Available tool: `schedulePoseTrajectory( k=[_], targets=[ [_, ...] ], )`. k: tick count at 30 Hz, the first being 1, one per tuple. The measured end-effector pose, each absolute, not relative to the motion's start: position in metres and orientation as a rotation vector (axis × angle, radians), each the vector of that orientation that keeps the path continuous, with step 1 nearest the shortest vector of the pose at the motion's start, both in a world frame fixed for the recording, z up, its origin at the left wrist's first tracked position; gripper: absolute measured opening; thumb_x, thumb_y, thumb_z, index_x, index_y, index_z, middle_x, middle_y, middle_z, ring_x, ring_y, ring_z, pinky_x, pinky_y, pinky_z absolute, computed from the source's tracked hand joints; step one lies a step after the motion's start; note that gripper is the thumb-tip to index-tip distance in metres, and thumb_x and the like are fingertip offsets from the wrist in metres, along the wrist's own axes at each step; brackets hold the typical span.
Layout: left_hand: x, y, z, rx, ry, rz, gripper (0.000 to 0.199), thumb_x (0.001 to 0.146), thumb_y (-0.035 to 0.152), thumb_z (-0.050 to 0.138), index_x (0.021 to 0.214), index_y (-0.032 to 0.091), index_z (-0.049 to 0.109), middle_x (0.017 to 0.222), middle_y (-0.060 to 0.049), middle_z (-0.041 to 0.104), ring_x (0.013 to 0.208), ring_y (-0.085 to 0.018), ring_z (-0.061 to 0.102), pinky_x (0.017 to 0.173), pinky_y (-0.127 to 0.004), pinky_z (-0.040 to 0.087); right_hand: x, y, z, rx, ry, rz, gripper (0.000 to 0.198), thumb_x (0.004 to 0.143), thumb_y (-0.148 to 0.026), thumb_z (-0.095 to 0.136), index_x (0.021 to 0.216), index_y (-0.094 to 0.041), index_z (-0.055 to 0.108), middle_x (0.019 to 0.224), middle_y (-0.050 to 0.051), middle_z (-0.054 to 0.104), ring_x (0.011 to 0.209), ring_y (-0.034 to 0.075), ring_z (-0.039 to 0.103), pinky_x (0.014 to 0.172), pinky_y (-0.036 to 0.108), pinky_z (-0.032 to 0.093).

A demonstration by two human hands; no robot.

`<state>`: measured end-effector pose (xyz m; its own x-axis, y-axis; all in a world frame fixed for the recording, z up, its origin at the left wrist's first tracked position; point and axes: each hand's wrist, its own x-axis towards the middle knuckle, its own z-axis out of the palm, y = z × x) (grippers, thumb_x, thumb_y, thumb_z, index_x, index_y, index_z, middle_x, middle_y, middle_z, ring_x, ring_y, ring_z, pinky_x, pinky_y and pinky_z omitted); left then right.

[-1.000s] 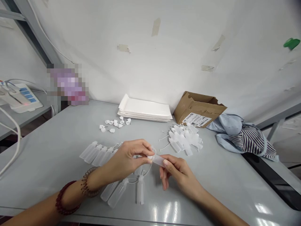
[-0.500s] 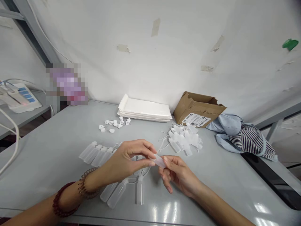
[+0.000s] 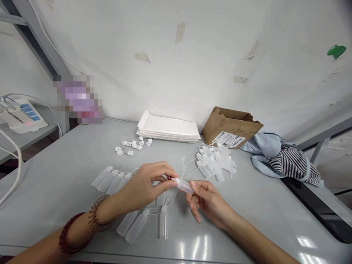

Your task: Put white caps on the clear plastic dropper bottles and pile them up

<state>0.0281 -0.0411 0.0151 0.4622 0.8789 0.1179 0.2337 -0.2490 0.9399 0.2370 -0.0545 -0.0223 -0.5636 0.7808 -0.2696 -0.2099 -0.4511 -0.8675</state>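
A small translucent plastic squeeze bottle (image 3: 186,187) is held tilted above the table, its neck toward the left. My right hand (image 3: 206,198) pinches its base between thumb and forefinger, the other fingers curled below. My left hand (image 3: 154,181) has thumb and forefinger closed at the white tip; the fingers partly hide what they grip there. A thin strap (image 3: 183,167) rises from the bottle's neck. Under and beside my left hand lie several similar bottles (image 3: 137,226) with straps, including one clear bottle (image 3: 163,223) and a row (image 3: 103,178) farther left.
Small white caps with thin pins (image 3: 134,144) lie scattered behind my left hand. A heap of bottles (image 3: 216,161) sits at the right, before an open cardboard box (image 3: 231,126). White padded envelopes (image 3: 170,126) are stacked at the wall. A cloth bundle (image 3: 288,161) lies far right.
My left fingers have shifted slightly left along the bottle, so its neck and upright strap now show. My right hand stays nearly in place on the base.
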Motion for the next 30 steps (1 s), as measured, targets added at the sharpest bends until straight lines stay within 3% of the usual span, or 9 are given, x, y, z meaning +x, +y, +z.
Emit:
schedulePoseTrajectory(
  k=[5, 10, 15, 21, 25, 30],
  targets=[
    [0.024, -0.041, 0.013, 1.98, 0.889, 0.923, 0.015, 0.085, 0.016, 0.057, 0.094, 0.017, 0.069, 0.091, -0.004, 0.066, 0.079, -0.013, 0.06, 0.071, -0.022, 0.051, 0.238, -0.052, -0.024, -0.935, -1.081, 2.057, 0.043, 0.087, -0.047, 0.056, 0.064, -0.011, 0.06, 0.05, -0.001, 0.058, 0.032, 0.007, 0.051, 0.035, 0.016, 0.036],
    [0.026, -0.041, 0.013, 1.836, 1.016, 0.86, 0.02, 0.084, 0.031, 0.06, 0.1, 0.02, 0.064, 0.1, -0.003, 0.063, 0.084, -0.015, 0.059, 0.074, -0.025, 0.051, 0.237, -0.054, -0.021, -0.972, -1.248, 1.904, 0.044, 0.09, -0.047, 0.051, 0.064, -0.012, 0.059, 0.049, -0.001, 0.055, 0.035, 0.007, 0.052, 0.041, 0.019, 0.041],
    [0.03, -0.039, 0.01, 1.577, 1.185, 0.739, 0.039, 0.087, 0.048, 0.048, 0.069, 0.016, 0.059, 0.057, 0.004, 0.051, 0.051, -0.01, 0.049, 0.049, -0.02, 0.044, 0.233, -0.061, -0.022, -1.002, -1.42, 1.541, 0.029, 0.092, -0.041, 0.05, 0.093, -0.015, 0.063, 0.064, -0.001, 0.059, 0.046, 0.009, 0.057, 0.048, 0.021, 0.046],
    [0.032, -0.042, 0.003, 1.432, 1.116, 0.646, 0.044, 0.086, 0.052, 0.048, 0.062, 0.015, 0.054, 0.051, 0.005, 0.048, 0.044, -0.009, 0.046, 0.041, -0.019, 0.04, 0.233, -0.07, -0.027, -1.023, -1.635, 1.233, 0.026, 0.095, -0.032, 0.044, 0.11, -0.019, 0.062, 0.078, 0.002, 0.063, 0.058, 0.011, 0.059, 0.054, 0.023, 0.048],
    [0.034, -0.043, 0.007, 1.443, 1.125, 0.627, 0.035, 0.084, 0.043, 0.055, 0.063, 0.015, 0.057, 0.052, 0.004, 0.052, 0.048, -0.01, 0.051, 0.049, -0.02, 0.043, 0.233, -0.07, -0.023, -1.06, -1.68, 1.172, 0.027, 0.095, -0.033, 0.044, 0.107, -0.018, 0.062, 0.068, 0.0, 0.059, 0.056, 0.011, 0.055, 0.057, 0.023, 0.046],
    [0.037, -0.044, 0.009, 1.637, 1.125, 0.732, 0.022, 0.083, 0.035, 0.056, 0.079, 0.015, 0.066, 0.069, 0.0, 0.061, 0.062, -0.013, 0.058, 0.06, -0.023, 0.049, 0.235, -0.064, -0.021, -1.162, -1.458, 1.471, 0.032, 0.092, -0.043, 0.047, 0.087, -0.015, 0.062, 0.053, -0.006, 0.043, 0.042, 0.007, 0.043, 0.046, 0.02, 0.036]
  ],
)
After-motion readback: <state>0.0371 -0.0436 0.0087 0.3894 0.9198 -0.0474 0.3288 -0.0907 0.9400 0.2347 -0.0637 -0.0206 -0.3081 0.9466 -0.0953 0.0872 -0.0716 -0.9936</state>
